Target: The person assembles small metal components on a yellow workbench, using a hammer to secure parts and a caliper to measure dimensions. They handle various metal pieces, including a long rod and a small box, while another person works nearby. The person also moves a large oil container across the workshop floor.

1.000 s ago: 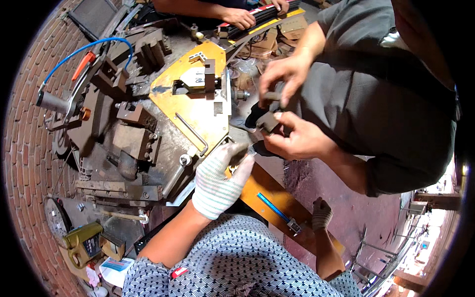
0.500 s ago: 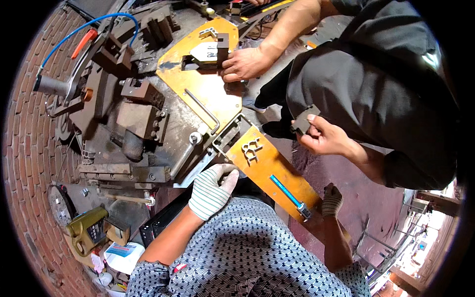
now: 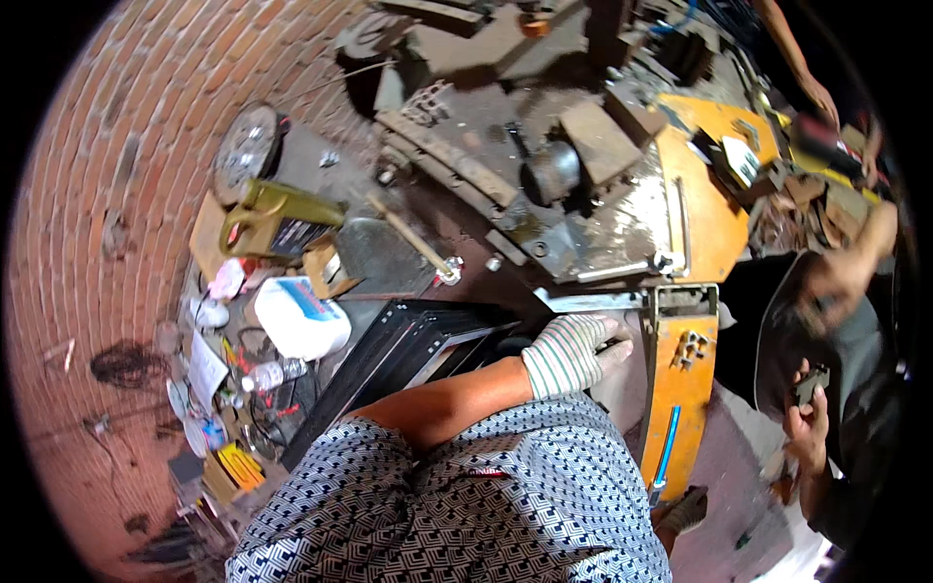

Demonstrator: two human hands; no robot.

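My left hand (image 3: 578, 357), in a striped white glove, is in front of my body, close to a stack of black frames (image 3: 394, 340). Its fingers curl loosely with a gap before the thumb, and nothing shows in it. My right hand (image 3: 686, 509), in a darker-looking glove, is low beside the near end of a yellow board (image 3: 673, 389); its fingers cannot be made out. On that board lie a small metal profile piece (image 3: 691, 350) and a blue strip (image 3: 669, 442). A co-worker's hand (image 3: 805, 428) holds a dark notched metal block (image 3: 812, 383).
Behind the board stands a metal bench (image 3: 622, 233) with a yellow plate (image 3: 709, 185), a hex key (image 3: 679, 219) and heavy steel blocks (image 3: 598, 141). At left are an olive jug (image 3: 277, 219), a white jug (image 3: 303, 316), a clear bottle (image 3: 275, 373) and a brick wall (image 3: 117, 243).
The view has swung left, so the bench and board sit farther right and more of the wall and jugs shows. The co-worker's other hand has left the yellow plate and is blurred.
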